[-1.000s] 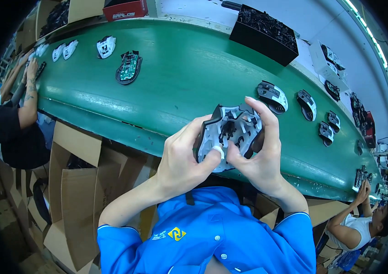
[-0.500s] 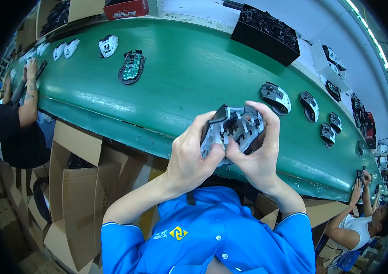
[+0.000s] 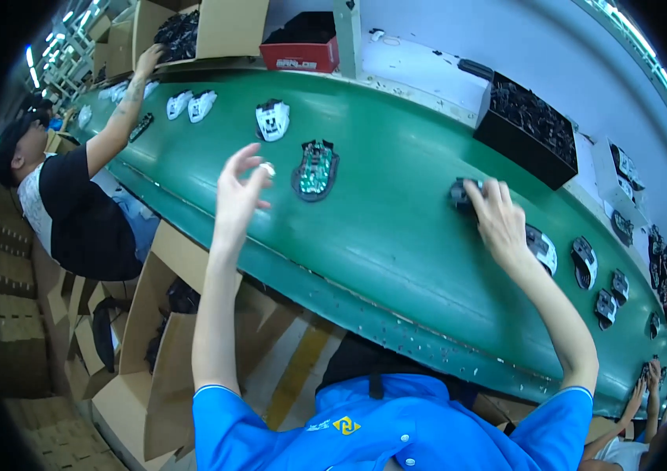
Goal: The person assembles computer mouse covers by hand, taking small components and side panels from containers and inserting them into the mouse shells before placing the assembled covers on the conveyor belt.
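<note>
Factory assembly line: long green conveyor belt [image 3: 396,212] carrying half-built computer mice [image 3: 315,169] in a row; black parts bin [image 3: 526,129] and cardboard boxes [image 3: 227,27] alongside; workers [image 3: 74,204] seated along the belt (uniform blue shirt nearest).

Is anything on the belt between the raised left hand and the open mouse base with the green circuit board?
Nothing visible. The left hand hovers just left of the mouse base with the green circuit board; only bare green conveyor belt shows between them.
</note>
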Demonstrator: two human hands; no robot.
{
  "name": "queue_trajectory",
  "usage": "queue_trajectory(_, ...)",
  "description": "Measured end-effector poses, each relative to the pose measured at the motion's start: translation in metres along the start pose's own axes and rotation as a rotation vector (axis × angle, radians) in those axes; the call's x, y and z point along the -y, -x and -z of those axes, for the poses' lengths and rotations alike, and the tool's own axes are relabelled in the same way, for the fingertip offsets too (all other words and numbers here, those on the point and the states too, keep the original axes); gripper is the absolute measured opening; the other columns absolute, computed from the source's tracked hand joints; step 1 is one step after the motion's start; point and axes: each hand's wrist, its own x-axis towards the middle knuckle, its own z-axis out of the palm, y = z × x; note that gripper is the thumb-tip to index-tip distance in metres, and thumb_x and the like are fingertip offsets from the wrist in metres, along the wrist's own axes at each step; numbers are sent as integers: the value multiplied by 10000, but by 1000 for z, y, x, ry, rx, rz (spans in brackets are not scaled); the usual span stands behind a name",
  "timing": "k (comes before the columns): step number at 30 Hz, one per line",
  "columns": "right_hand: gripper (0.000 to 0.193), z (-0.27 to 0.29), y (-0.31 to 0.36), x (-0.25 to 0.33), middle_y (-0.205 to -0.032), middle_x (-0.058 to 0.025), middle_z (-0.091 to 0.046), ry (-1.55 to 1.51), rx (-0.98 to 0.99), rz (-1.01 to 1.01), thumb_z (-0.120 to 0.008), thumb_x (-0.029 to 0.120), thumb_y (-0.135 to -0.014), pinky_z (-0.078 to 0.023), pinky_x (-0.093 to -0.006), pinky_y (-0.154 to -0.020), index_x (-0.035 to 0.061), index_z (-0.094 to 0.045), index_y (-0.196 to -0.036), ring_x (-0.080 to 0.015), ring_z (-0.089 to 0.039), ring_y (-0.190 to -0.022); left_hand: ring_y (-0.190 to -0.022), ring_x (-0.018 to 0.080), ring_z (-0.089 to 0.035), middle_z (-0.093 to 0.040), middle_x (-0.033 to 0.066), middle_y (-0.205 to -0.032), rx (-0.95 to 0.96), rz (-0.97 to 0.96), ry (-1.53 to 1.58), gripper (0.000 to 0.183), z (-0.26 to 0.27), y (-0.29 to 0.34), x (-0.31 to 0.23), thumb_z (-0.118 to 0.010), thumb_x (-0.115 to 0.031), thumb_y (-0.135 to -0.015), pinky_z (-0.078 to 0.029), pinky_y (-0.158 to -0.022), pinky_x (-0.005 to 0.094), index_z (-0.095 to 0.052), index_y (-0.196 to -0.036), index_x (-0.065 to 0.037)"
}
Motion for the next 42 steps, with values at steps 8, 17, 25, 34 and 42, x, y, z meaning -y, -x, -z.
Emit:
queue_trajectory(8,578,132,7,-30,-1202,-168,-480,-467,262,-218,-710,42,-676,-451,-410,-913,65,-505,-1215,-332,-478,-1143,-1156,373,-481,-516,266,-1227,-383,-119,-659,806,34,-167,59,-649,-434,-708,-352,-1001,437,-416,-1318,38)
queue_trajectory(17,442,61,-123,59,-1287,-130,-490,-376,75,579,-514,113,-800,-366,-446,-1033,62,-481,-1238,-268,-460,-1223,-1226,395,-395,-400,300,-1292,-676,-117,-641,983,126,-274,128,-788,-347,-591,-327,-1060,390,-314,-1308,131)
queue_trajectory(25,691,-44,-359,179,-1383,-74,-418,-558,400,821,-708,9,-614,-410,-387,-1016,161,-512,-1259,-257,-337,-1317,-1112,378,-548,-579,292,-1146,-415,-172,-662,886,155,-339,140,-792,-470,-562,-410,-981,412,-540,-1165,129)
queue_trajectory(34,772,-68,-258,43,-1046,-112,-557,-463,359,181,-806,440,-583,-450,-398,-904,83,-542,-1214,-304,-481,-1028,-989,348,-607,-634,226,-1039,-506,-30,-652,757,132,-259,114,-739,-461,-597,-464,-884,407,-556,-1134,40)
queue_trajectory(42,697,7,-94,53,-1017,-157,-553,-276,312,-109,-686,567,-704,-512,-411,-727,1,-540,-1083,-300,-534,-996,-760,90,-540,-574,47,-916,93,-172,211,571,33,-90,-4,-718,-334,-724,-444,-506,220,-519,-1141,2)
